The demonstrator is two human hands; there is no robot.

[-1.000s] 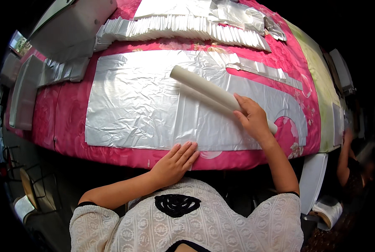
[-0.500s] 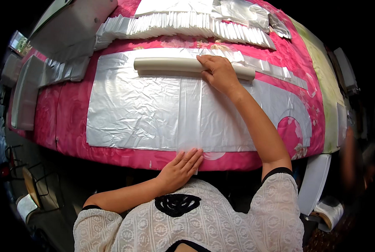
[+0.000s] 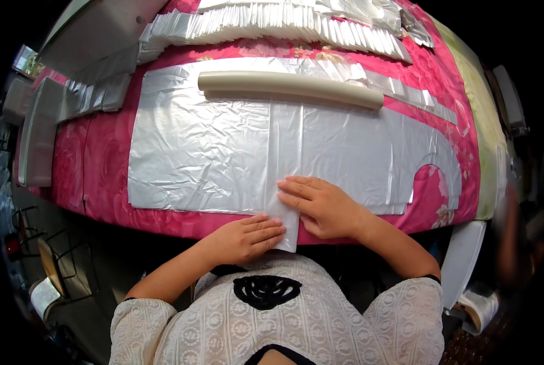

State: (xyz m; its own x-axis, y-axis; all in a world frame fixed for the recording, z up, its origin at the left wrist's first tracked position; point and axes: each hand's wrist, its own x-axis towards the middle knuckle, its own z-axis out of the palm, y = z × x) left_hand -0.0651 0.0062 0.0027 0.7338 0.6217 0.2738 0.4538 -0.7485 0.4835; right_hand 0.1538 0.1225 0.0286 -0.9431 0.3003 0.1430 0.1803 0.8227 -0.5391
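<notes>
Shiny white plastic bags point(image 3: 199, 152) lie flat on the table, with a curved handle cut-out at their right end. A narrow folded plastic strip point(image 3: 282, 222) runs across them from far to near and hangs slightly past the table's near edge. My left hand point(image 3: 244, 239) lies on the strip's near end, its fingers stretched out. Just beyond it, my right hand point(image 3: 322, 207) rests flat on the strip and the sheet, fingers extended. Along the far side of the bags lies a long cream tube point(image 3: 290, 88), touched by neither hand.
A pink floral cloth point(image 3: 108, 152) covers the table. Behind the tube stands a long row of folded white plastic packets point(image 3: 241, 27). White bins point(image 3: 38, 137) are at the left. A stool point(image 3: 47, 295) stands on the floor at lower left.
My right hand has let go of the cream tube and come back to the near edge, onto the strip. The tube stays at the far side. My left hand remains by the near edge.
</notes>
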